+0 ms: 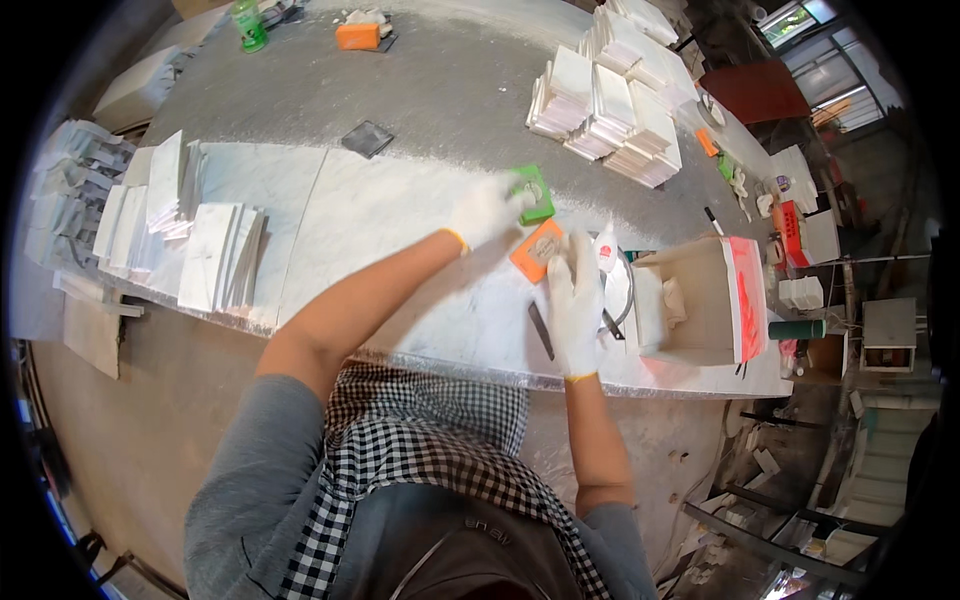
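My left hand (488,210), in a white glove with a yellow cuff, reaches over the white slab. Its fingers close on the left side of a green hand-sanding block (534,193); the glove's fingertips are slightly blurred. Just nearer to me is an orange sanding block (537,251) with a worn brownish face. My right hand (575,310), gloved the same way, has its thumb and fingers at that block's right edge. Beside the right wrist lies a dark, narrow tool (541,331). A white bottle with a red label (606,250) stands right of this hand.
An open box (690,345) with red on one side stands at the right. White tile stacks rise at the far right (600,105) and left (222,258). A dark square pad (367,139), another orange block (358,37) and a green bottle (249,25) lie farther back.
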A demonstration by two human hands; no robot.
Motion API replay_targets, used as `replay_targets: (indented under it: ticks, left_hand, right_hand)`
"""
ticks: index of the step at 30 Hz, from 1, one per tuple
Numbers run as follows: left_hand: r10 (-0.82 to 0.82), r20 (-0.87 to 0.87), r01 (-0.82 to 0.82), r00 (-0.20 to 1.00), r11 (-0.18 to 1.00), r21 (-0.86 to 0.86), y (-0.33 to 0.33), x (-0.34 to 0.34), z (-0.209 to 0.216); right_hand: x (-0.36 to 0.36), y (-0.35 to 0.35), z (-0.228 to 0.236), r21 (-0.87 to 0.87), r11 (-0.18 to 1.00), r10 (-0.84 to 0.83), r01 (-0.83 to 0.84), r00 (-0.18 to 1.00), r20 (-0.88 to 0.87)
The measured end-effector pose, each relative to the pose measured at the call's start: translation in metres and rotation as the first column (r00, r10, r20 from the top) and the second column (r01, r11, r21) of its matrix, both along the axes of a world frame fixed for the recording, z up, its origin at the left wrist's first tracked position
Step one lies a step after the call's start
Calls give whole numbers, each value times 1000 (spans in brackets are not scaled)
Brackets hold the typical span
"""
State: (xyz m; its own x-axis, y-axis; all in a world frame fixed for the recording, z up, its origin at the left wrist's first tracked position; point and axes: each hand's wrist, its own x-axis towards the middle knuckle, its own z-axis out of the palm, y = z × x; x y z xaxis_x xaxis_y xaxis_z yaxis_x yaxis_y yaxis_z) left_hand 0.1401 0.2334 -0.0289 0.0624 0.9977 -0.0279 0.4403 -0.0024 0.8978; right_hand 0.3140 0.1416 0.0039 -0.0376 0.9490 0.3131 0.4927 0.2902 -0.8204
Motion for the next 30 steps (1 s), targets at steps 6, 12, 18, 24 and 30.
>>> replay_targets:
  ticks: [6, 12, 18, 24, 30]
  left_hand:
    - [101, 196, -75, 975, 988, -135, 152, -21, 2]
    - [-30, 735, 282, 677, 934, -222, 204, -19, 28]
    - [-41, 721, 335, 691, 903, -269, 249, -5, 14]
    - [8, 786, 401, 619, 857, -324, 259, -2, 4]
    - [32, 877, 504, 480, 808, -305, 284, -2, -13]
  right_hand:
    - [-23, 142, -2, -398, 908, -98, -128, 861, -500]
    - [-17, 271, -52, -545, 837, -273, 52, 902, -334]
    - [-19, 305, -102, -559, 825, -348, 82, 853, -389]
    - [-9, 306, -115, -578, 813, -339, -69, 752, -566]
    - [-33, 303, -97, -584, 811, -394, -24, 715, -577]
